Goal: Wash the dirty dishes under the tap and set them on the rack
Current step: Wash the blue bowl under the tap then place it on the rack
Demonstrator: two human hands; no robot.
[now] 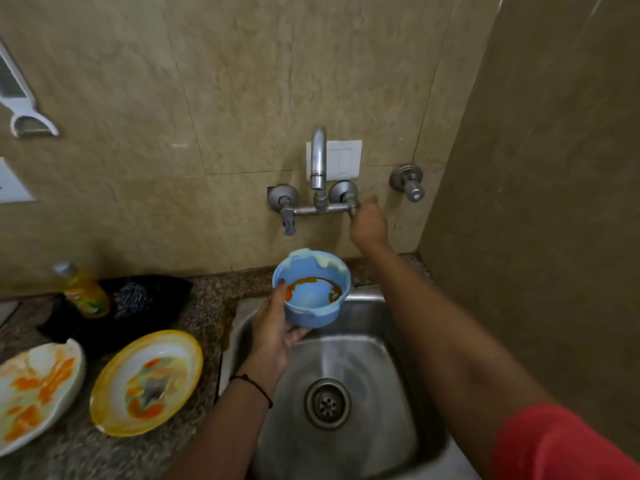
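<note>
Nearest us, a red sleeve (554,445) at five o'clock, and the right arm runs from it long and straight over the steel sink (398,341). The drain (327,403) sits dead centre of the basin. Out at nine o'clock from it, two dirty plates lie on the granite counter: a yellow-rimmed plate (147,382) and, left of that, a white plate (34,389), both smeared orange. Up at twelve o'clock from the drain, the left hand (273,327) cups the blue bowl (311,296) from below, thumb hooked over the near rim, bowl tipped towards us, orange sauce ringed inside. It hangs above the basin, under the spout. Further back at ten o'clock stand a yellow bottle (85,292) and a scrubber (130,299). Farthest, at one o'clock from the bowl, the right hand (369,223) is clenched round the right handle (353,210) of the wall tap (318,157).
</note>
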